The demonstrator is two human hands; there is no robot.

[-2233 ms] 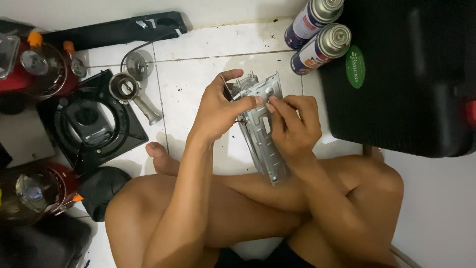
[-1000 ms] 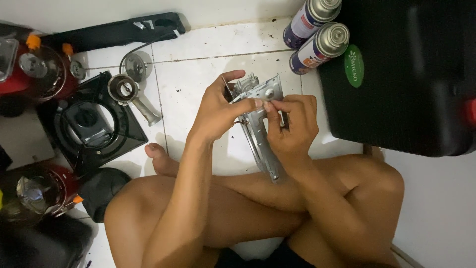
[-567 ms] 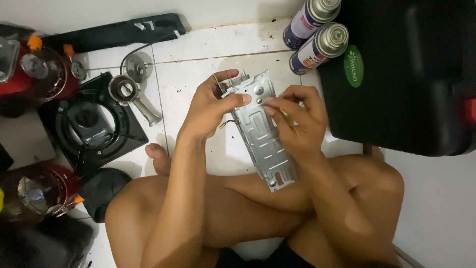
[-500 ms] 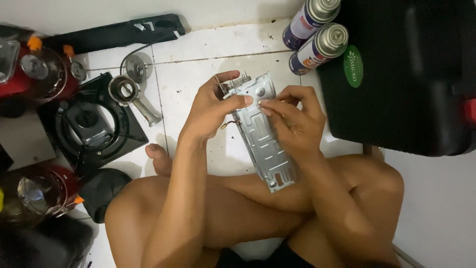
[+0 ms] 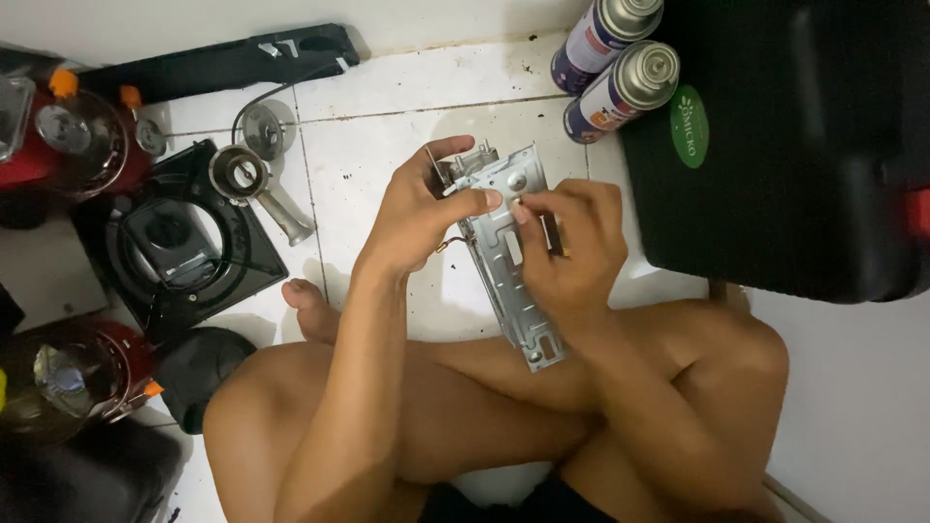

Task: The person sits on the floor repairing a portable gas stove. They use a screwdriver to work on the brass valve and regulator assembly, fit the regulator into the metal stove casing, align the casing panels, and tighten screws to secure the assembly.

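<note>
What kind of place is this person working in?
Probably a home floor used as a makeshift repair spot: white floor tiles, a stripped stove base, two gas cans, and a metal plate held in both hands.

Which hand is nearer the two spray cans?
Right. The right hand grips the metal bracket just below the spray cans; the left hand holds the bracket's far side.

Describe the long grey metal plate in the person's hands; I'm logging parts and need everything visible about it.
The long grey stamped metal plate looks like thin sheet steel, dull silver, with punched holes, slots and folded edges. Its upper end carries raised brackets; its lower end rests near the crossed legs. It is held tilted over the white tiled floor. The left hand grips the upper end, thumb across its face; the right hand holds the right edge, fingertips on the face. A thin wire sticks out at its left side.
</note>
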